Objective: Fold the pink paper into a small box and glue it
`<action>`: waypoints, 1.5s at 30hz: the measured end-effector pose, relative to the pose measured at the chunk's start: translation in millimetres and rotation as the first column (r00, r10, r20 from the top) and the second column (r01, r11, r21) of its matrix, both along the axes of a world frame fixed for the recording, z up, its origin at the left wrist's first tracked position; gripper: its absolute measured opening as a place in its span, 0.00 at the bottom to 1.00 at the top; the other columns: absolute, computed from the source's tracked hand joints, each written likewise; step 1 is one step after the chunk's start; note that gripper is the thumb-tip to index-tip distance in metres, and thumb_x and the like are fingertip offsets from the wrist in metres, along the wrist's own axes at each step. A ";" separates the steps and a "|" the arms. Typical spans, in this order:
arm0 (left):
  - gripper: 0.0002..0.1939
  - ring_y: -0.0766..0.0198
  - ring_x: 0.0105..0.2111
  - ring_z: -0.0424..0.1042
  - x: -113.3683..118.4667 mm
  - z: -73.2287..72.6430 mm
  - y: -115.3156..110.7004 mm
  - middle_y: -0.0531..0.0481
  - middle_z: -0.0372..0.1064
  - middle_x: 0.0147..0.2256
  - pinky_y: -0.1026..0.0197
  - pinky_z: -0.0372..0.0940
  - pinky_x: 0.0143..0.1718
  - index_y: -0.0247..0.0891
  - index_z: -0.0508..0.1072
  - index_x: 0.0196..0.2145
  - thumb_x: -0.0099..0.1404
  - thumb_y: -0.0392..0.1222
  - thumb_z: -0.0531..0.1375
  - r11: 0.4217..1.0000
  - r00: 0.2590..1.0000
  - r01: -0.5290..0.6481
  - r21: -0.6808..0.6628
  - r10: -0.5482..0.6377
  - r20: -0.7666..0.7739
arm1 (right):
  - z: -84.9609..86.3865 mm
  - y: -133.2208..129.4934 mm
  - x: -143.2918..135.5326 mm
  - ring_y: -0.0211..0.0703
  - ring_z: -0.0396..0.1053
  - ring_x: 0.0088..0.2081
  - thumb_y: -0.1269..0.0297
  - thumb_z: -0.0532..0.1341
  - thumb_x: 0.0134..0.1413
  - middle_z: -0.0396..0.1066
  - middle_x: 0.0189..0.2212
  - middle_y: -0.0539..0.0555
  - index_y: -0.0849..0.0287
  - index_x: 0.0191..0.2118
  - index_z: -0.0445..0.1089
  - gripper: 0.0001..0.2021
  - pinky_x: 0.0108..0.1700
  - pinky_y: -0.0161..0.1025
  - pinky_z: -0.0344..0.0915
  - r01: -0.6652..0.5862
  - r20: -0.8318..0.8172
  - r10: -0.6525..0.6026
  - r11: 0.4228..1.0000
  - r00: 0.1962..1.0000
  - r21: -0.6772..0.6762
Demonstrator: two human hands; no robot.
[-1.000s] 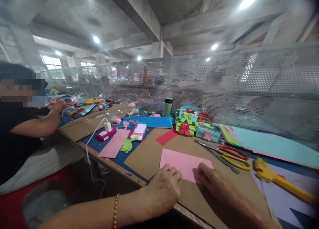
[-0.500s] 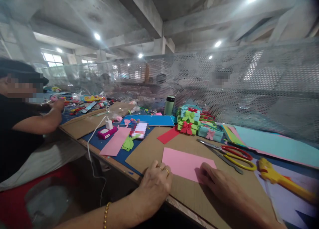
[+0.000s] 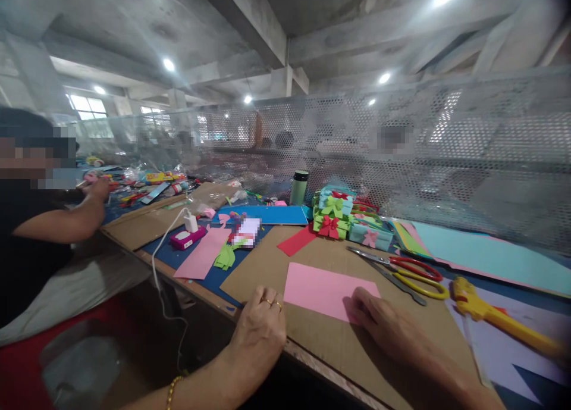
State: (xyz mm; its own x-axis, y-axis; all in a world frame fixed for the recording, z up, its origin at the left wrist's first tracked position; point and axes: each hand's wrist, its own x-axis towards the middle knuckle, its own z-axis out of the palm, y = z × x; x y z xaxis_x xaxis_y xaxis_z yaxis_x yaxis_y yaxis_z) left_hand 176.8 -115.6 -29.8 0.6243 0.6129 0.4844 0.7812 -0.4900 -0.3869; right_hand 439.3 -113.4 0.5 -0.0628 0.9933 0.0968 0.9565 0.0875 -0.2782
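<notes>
A pink sheet of paper (image 3: 319, 291) lies flat on brown cardboard (image 3: 312, 344) in front of me. My right hand (image 3: 379, 318) is at the sheet's lower right corner, with curled fingers closed on its edge. Just off the sheet's left edge is my left hand (image 3: 263, 324), fingers bent inward over the front of the cardboard; whether anything is in them is hidden. Behind the right hand lie scissors (image 3: 414, 276) with red and yellow handles, beside a grey blade-like tool (image 3: 408, 288). A red paper strip (image 3: 295, 238) rests beyond the pink sheet.
Small green and blue paper boxes with bows (image 3: 332, 216) are stacked behind, near a green flask (image 3: 300, 188). A yellow glue gun (image 3: 491, 315) is at the right. Left are a purple power socket (image 3: 187, 237), green paper pieces (image 3: 225, 256) and a co-worker (image 3: 40, 231).
My left hand has moved left, off the pink sheet's lower left corner. My right hand stays at the right corner. The whole view has shifted slightly.
</notes>
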 end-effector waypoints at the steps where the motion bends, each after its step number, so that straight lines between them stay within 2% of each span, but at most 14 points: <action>1: 0.11 0.55 0.32 0.67 1.1 3.4 -2.0 0.42 0.69 0.30 0.50 0.63 0.37 0.31 0.74 0.32 0.61 0.24 0.53 1.000 0.999 -0.031 -0.003 0.031 0.020 | -1.4 0.3 0.6 0.44 0.65 0.28 0.57 0.49 0.62 0.68 0.26 0.53 0.55 0.29 0.59 0.12 0.30 0.37 0.51 0.004 -0.001 -0.004 1.000 1.000 0.000; 4: 0.13 0.54 0.36 0.70 11.9 17.8 -10.8 0.39 0.72 0.37 0.47 0.64 0.42 0.30 0.75 0.39 0.63 0.25 0.51 0.998 0.986 -0.059 -0.024 0.062 0.154 | -7.3 3.2 3.6 0.44 0.64 0.27 0.56 0.48 0.62 0.68 0.25 0.53 0.54 0.29 0.59 0.13 0.29 0.37 0.50 0.007 -0.005 -0.007 1.000 1.000 0.007; 7: 0.21 0.49 0.56 0.64 37.4 23.8 -17.2 0.35 0.65 0.57 0.47 0.59 0.55 0.30 0.64 0.58 0.69 0.38 0.53 0.982 0.959 0.173 -0.078 -0.150 0.238 | -11.4 6.4 5.9 0.43 0.64 0.26 0.55 0.49 0.63 0.67 0.24 0.52 0.54 0.29 0.59 0.13 0.28 0.37 0.49 -0.003 0.007 0.003 1.000 1.000 0.013; 9: 0.29 0.48 0.59 0.61 56.7 16.7 -17.1 0.35 0.63 0.59 0.47 0.56 0.59 0.29 0.62 0.60 0.69 0.52 0.55 0.942 0.934 0.296 -0.158 -0.250 0.256 | -9.9 6.0 5.2 0.43 0.64 0.27 0.56 0.49 0.63 0.68 0.25 0.52 0.54 0.30 0.59 0.13 0.29 0.37 0.49 -0.005 0.016 0.005 1.000 1.000 0.001; 11: 0.38 0.45 0.57 0.64 70.7 3.7 -16.1 0.34 0.68 0.55 0.46 0.58 0.58 0.27 0.65 0.57 0.64 0.65 0.55 0.916 0.922 0.331 -0.227 -0.262 0.286 | -5.5 3.0 3.0 0.44 0.66 0.29 0.58 0.49 0.64 0.69 0.27 0.53 0.55 0.30 0.59 0.11 0.30 0.37 0.50 0.000 0.014 0.000 1.000 1.000 -0.014; 13: 0.41 0.46 0.54 0.67 75.5 -9.1 -17.2 0.35 0.70 0.52 0.46 0.60 0.56 0.29 0.69 0.54 0.59 0.69 0.57 0.913 0.909 0.326 -0.244 -0.233 0.345 | -0.7 -0.9 0.4 0.44 0.66 0.31 0.60 0.48 0.64 0.70 0.29 0.54 0.55 0.31 0.59 0.10 0.32 0.37 0.51 -0.008 0.004 0.008 1.000 1.000 -0.020; 17: 0.38 0.47 0.54 0.67 60.1 -19.3 -23.3 0.36 0.70 0.52 0.44 0.59 0.57 0.30 0.67 0.55 0.62 0.66 0.56 0.938 0.890 0.293 -0.185 -0.197 0.411 | 2.4 -5.0 -0.8 0.41 0.62 0.30 0.61 0.48 0.64 0.69 0.29 0.54 0.56 0.32 0.59 0.10 0.31 0.37 0.48 -0.042 -0.009 0.042 0.999 0.999 -0.020; 22: 0.35 0.47 0.49 0.69 29.0 -16.7 -25.1 0.36 0.71 0.48 0.43 0.62 0.53 0.31 0.69 0.54 0.65 0.65 0.50 0.964 0.910 0.196 -0.182 -0.109 0.401 | 2.8 -7.1 0.2 0.39 0.58 0.28 0.64 0.50 0.64 0.67 0.28 0.52 0.58 0.32 0.61 0.09 0.30 0.36 0.45 -0.053 -0.015 0.053 0.999 0.999 0.002; 26: 0.31 0.46 0.46 0.70 17.3 -9.7 -24.3 0.36 0.72 0.46 0.42 0.63 0.51 0.30 0.72 0.51 0.67 0.62 0.52 0.978 0.939 0.112 -0.178 -0.046 0.341 | 3.9 -9.0 -1.9 0.37 0.56 0.26 0.65 0.51 0.63 0.66 0.26 0.51 0.57 0.32 0.62 0.08 0.29 0.36 0.43 -0.036 -0.015 0.037 0.999 0.999 0.024; 29: 0.34 0.44 0.48 0.69 28.3 -1.4 -22.3 0.34 0.72 0.47 0.41 0.62 0.52 0.28 0.72 0.50 0.65 0.64 0.52 0.973 0.943 0.113 -0.203 -0.041 0.331 | 2.7 -9.1 -2.2 0.37 0.55 0.26 0.64 0.51 0.63 0.65 0.26 0.51 0.58 0.32 0.62 0.09 0.29 0.36 0.43 -0.030 -0.008 0.030 0.998 1.000 0.046; 31: 0.39 0.42 0.56 0.64 42.8 2.0 -19.6 0.31 0.67 0.55 0.41 0.58 0.56 0.28 0.69 0.55 0.65 0.67 0.50 0.959 0.929 0.187 -0.213 -0.102 0.356 | 2.7 -9.3 -2.0 0.37 0.56 0.27 0.66 0.51 0.63 0.65 0.27 0.51 0.58 0.33 0.62 0.08 0.29 0.36 0.43 -0.029 -0.015 0.030 0.999 0.999 0.041; 36: 0.41 0.47 0.65 0.52 67.0 -1.4 -9.6 0.39 0.55 0.65 0.43 0.48 0.64 0.34 0.58 0.64 0.66 0.69 0.44 0.830 0.908 0.389 -0.400 -0.272 0.319 | 5.6 -14.2 -5.3 0.37 0.56 0.27 0.65 0.52 0.63 0.65 0.27 0.51 0.58 0.33 0.62 0.08 0.29 0.35 0.44 -0.041 -0.018 0.041 0.999 0.999 0.022; 40: 0.42 0.47 0.67 0.46 64.6 -7.6 -5.9 0.40 0.50 0.67 0.43 0.44 0.65 0.35 0.53 0.67 0.67 0.69 0.43 0.808 0.910 0.392 -0.440 -0.272 0.312 | 0.7 -22.3 -3.5 0.38 0.59 0.27 0.65 0.52 0.64 0.68 0.29 0.52 0.58 0.34 0.62 0.08 0.29 0.36 0.45 -0.065 0.024 0.064 0.995 0.998 0.082; 45: 0.41 0.48 0.67 0.46 63.6 -6.0 -7.7 0.40 0.49 0.67 0.42 0.44 0.66 0.37 0.54 0.67 0.67 0.68 0.42 0.813 0.918 0.378 -0.443 -0.267 0.293 | -4.6 -38.6 29.6 0.42 0.66 0.31 0.61 0.51 0.67 0.72 0.31 0.55 0.58 0.36 0.64 0.10 0.30 0.37 0.48 -0.021 0.128 0.008 0.995 0.992 0.102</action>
